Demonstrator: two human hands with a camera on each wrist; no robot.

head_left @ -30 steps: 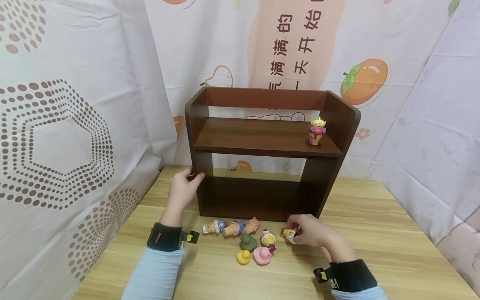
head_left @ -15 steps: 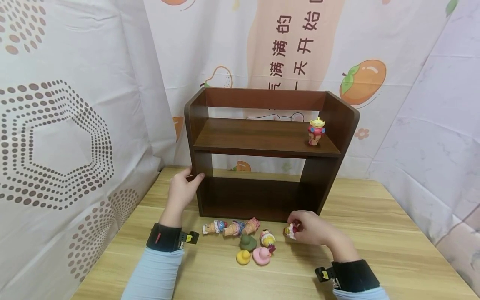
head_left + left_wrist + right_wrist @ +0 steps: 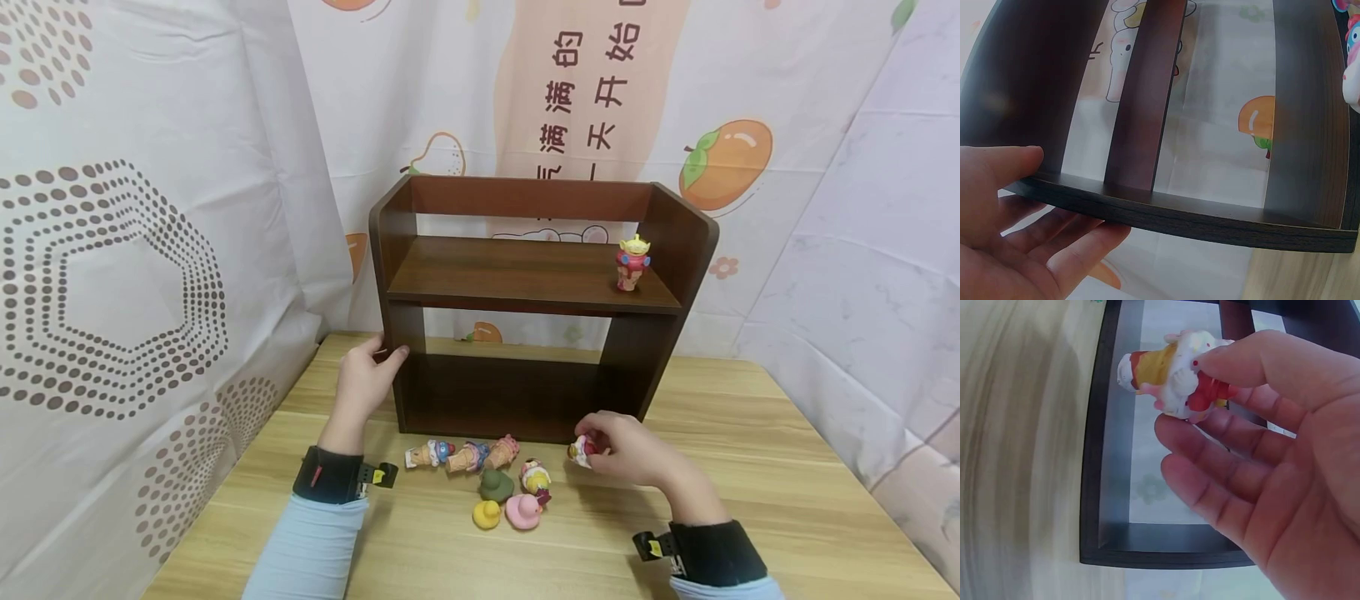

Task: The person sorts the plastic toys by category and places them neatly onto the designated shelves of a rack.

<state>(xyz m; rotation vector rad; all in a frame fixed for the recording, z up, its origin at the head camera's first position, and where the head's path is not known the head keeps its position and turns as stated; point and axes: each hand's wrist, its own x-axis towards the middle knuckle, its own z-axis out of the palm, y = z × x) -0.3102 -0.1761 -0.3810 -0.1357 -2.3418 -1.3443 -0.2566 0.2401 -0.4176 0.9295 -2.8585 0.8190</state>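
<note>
My right hand (image 3: 626, 450) pinches an ice-cream-cone figurine (image 3: 1172, 375) between thumb and fingers, in front of the shelf's lower right. The figurine is white, red and yellow, tilted sideways, with its white-tipped end free of the hand. My left hand (image 3: 365, 377) grips the left side panel of a dark brown two-tier shelf (image 3: 525, 271). In the left wrist view the thumb (image 3: 1016, 161) lies on the inner side, with the fingers outside and under the panel edge. A cone figurine with a yellow three-eyed head (image 3: 633, 262) stands at the right of the upper tier.
On the wooden table (image 3: 420, 550) before the shelf lie several cone figurines (image 3: 468, 457), a yellow-bodied figurine (image 3: 536, 477), a green duck (image 3: 497, 485), a yellow duck (image 3: 487, 514) and a pink duck (image 3: 523, 512). Printed cloth (image 3: 450, 83) hangs behind.
The figurine in my right hand has turned and come up slightly, its end now facing differently toward the head camera. The right wrist shifted a little right. My left hand stays put.
</note>
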